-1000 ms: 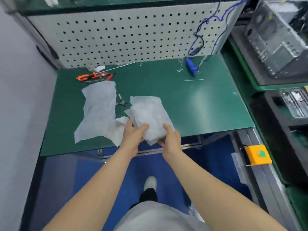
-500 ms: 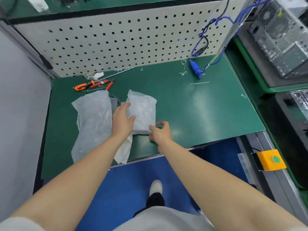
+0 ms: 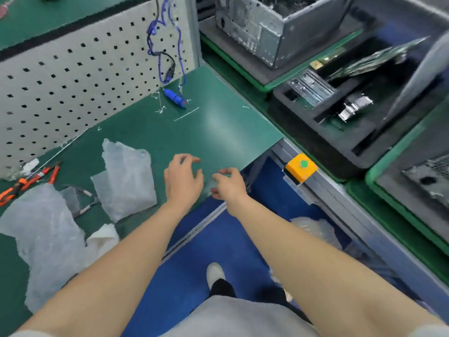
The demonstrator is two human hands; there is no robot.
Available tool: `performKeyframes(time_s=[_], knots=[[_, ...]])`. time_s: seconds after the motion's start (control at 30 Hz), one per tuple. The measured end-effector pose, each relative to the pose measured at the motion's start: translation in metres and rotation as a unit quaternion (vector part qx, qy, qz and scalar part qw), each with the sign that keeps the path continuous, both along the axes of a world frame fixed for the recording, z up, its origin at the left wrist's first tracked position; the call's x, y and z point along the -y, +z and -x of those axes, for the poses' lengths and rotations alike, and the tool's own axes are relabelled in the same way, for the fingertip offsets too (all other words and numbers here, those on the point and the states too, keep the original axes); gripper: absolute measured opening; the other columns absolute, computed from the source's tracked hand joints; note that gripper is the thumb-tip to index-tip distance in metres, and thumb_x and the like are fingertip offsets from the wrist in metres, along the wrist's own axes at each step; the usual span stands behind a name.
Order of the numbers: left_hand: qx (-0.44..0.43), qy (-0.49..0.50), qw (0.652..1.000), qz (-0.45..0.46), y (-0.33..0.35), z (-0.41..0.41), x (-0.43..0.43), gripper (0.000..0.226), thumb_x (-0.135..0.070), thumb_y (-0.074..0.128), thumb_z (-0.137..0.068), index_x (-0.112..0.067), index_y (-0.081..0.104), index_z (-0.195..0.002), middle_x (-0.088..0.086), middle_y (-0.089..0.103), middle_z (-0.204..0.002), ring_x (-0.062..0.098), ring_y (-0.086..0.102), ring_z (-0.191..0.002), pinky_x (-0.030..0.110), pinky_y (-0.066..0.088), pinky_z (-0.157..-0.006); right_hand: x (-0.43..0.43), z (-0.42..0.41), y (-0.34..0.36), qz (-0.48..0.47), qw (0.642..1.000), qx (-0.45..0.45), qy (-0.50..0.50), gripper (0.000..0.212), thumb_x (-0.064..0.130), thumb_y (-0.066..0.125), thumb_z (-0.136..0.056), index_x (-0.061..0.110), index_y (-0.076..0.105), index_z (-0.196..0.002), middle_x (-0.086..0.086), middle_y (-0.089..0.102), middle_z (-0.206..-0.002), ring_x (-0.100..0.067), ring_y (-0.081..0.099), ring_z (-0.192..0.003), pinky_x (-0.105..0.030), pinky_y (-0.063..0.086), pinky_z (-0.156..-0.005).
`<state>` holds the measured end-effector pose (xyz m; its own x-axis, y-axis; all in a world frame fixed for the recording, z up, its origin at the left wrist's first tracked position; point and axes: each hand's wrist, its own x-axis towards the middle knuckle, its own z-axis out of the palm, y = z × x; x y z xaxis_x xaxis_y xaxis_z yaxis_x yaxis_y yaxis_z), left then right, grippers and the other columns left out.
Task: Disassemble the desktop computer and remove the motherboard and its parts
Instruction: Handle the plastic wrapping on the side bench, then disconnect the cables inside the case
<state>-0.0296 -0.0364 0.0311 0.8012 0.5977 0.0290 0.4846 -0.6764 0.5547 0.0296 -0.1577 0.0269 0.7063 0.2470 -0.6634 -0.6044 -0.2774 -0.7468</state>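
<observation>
Nearest you, your white shoe [image 3: 215,273] stands on the blue floor [image 3: 189,263], nearer than the yellow button box [image 3: 301,167] and to its left. Both your bare forearms reach forward to the near edge of the green worktop [image 3: 218,122], left of the button box.

Your left hand [image 3: 183,177] is over the worktop with a loose, half-curled grip that holds nothing. Your right hand [image 3: 228,182] lies just beside it, between it and the button box. Its thumb and fingers are apart, and its grip is also empty as far as the blur lets me tell.

Further left of the box lies a folded bubble-wrap bag [image 3: 126,181], and further left again a larger crumpled sheet of wrap [image 3: 46,234]. Far to the left of the box, orange-handled pliers [image 3: 14,190] and red-handled cutters [image 3: 52,172] lie near the pegboard [image 3: 73,81].

Beyond the box and to its left, a blue plug [image 3: 173,98] rests on the worktop below a blue cable [image 3: 165,52] hanging on the pegboard. Right of the box and beyond it, a black foam tray [image 3: 315,142] holds a circuit board [image 3: 379,58] propped at a tilt.

Farthest beyond the box, the desktop computer [image 3: 262,32] stands open side up on a green-edged tray [image 3: 279,81], well apart from both hands.
</observation>
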Motion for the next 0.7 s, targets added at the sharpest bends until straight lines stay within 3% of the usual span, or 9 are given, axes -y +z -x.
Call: performKeyframes(time_s=[0.07,0.13,0.23,0.3,0.43,0.53,0.63,0.7], knots=[[0.010,-0.041,0.997,0.061,0.005,-0.024,0.042,0.023,-0.024,0.066,-0.093,-0.023,0.069,-0.116,-0.004,0.062,-0.124,0.019,0.060,-0.116,0.033,0.046,-0.092,0.042,-0.018,0.007,-0.010,0.999,0.012,-0.040,0.022,0.021,0.060,-0.095,0.020,0.056,-0.117,-0.004,0.065,-0.106,-0.020,0.069,-0.075,-0.038,0.064,-0.077],[0.010,-0.093,0.992,0.089,0.012,-0.050,0.088,0.021,-0.028,0.065,-0.095,-0.025,0.070,-0.114,-0.006,0.067,-0.118,0.016,0.063,-0.110,0.035,0.051,-0.089,0.089,-0.036,0.015,-0.017,0.996,0.029,-0.079,0.017,0.019,0.061,-0.095,0.020,0.058,-0.113,-0.005,0.068,-0.104,-0.020,0.067,-0.072,-0.037,0.063,-0.071],[0.021,-0.167,0.977,0.129,0.026,-0.089,0.164,0.014,-0.026,0.066,-0.093,-0.024,0.073,-0.105,-0.006,0.073,-0.104,0.016,0.069,-0.095,0.040,0.057,-0.088,0.161,-0.060,0.030,-0.021,0.990,0.045,-0.134,0.012,0.017,0.059,-0.099,0.016,0.059,-0.110,-0.013,0.071,-0.104,-0.025,0.068,-0.075,-0.045,0.063,-0.075],[0.026,-0.215,0.967,0.138,0.037,-0.113,0.215,0.012,-0.026,0.065,-0.094,-0.024,0.074,-0.103,-0.006,0.073,-0.099,0.015,0.069,-0.090,0.041,0.058,-0.085,0.212,-0.076,0.041,-0.013,0.984,0.064,-0.168,0.012,0.017,0.059,-0.100,0.013,0.061,-0.111,-0.017,0.071,-0.109,-0.025,0.069,-0.076,-0.040,0.061,-0.073],[0.069,-0.307,0.942,0.115,0.062,-0.154,0.312,0.011,-0.027,0.064,-0.096,-0.024,0.074,-0.100,-0.008,0.073,-0.094,0.011,0.068,-0.088,0.038,0.057,-0.085,0.316,-0.100,0.070,0.036,0.964,0.146,-0.219,0.011,0.016,0.060,-0.095,0.021,0.068,-0.099,-0.007,0.070,-0.110,-0.021,0.072,-0.092,-0.038,0.063,-0.079],[0.117,-0.353,0.922,0.108,0.085,-0.180,0.374,0.010,-0.029,0.064,-0.095,-0.027,0.074,-0.096,-0.014,0.072,-0.088,0.002,0.065,-0.083,0.028,0.053,-0.082,0.384,-0.114,0.100,0.077,0.943,0.230,-0.228,0.012,0.020,0.062,-0.092,0.027,0.071,-0.095,0.003,0.071,-0.105,-0.017,0.068,-0.098,-0.043,0.059,-0.087],[0.159,-0.381,0.903,0.120,0.110,-0.200,0.426,0.010,-0.032,0.064,-0.095,-0.030,0.074,-0.093,-0.022,0.066,-0.079,-0.009,0.062,-0.078,0.007,0.041,-0.071,0.438,-0.125,0.132,0.054,0.931,0.264,-0.247,0.011,0.021,0.063,-0.091,0.028,0.070,-0.090,0.000,0.074,-0.100,-0.026,0.071,-0.097,-0.054,0.059,-0.087],[0.187,-0.395,0.890,0.131,0.127,-0.213,0.454,0.013,-0.031,0.064,-0.095,-0.026,0.075,-0.092,-0.021,0.069,-0.080,-0.008,0.063,-0.080,0.007,0.044,-0.070,0.470,-0.135,0.148,0.042,0.924,0.285,-0.250,0.010,0.021,0.062,-0.090,0.027,0.069,-0.090,-0.002,0.075,-0.099,-0.030,0.072,-0.093,-0.057,0.059,-0.084]])
